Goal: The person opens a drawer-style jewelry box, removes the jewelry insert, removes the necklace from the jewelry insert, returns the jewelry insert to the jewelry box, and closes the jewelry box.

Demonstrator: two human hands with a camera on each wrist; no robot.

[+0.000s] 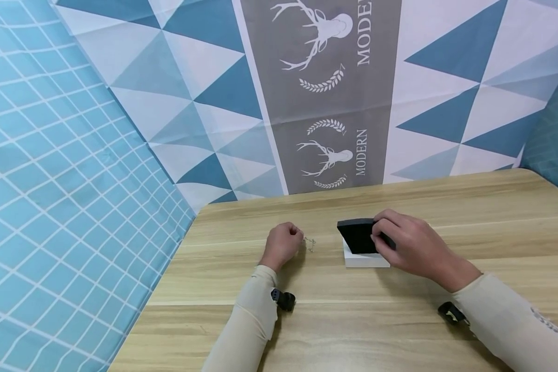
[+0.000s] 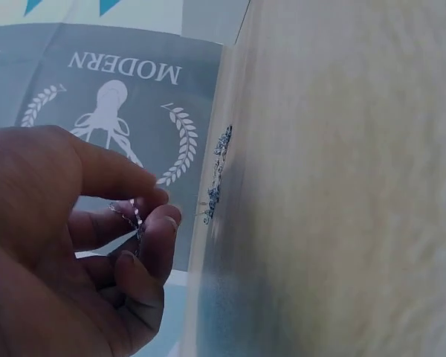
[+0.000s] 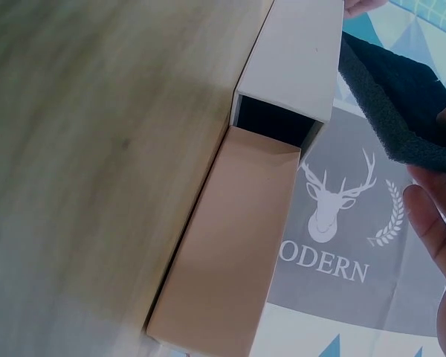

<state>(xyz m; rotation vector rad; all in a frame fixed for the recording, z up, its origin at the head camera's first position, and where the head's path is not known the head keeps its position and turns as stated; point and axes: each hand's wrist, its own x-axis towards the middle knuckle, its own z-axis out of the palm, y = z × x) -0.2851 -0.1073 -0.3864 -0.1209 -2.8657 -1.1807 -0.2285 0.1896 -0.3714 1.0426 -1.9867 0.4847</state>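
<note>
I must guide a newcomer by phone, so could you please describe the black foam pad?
On the wooden table, before the patterned wall covering, find the white box. Just above it, the right hand holds the black foam pad at a tilt. It is the thick, dark, spongy slab, unlike the pale box below and the thin, silvery chain at the left hand.

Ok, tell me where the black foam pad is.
Right of centre in the head view, the black foam pad is held tilted over the white box, in the person's right grip.
</note>
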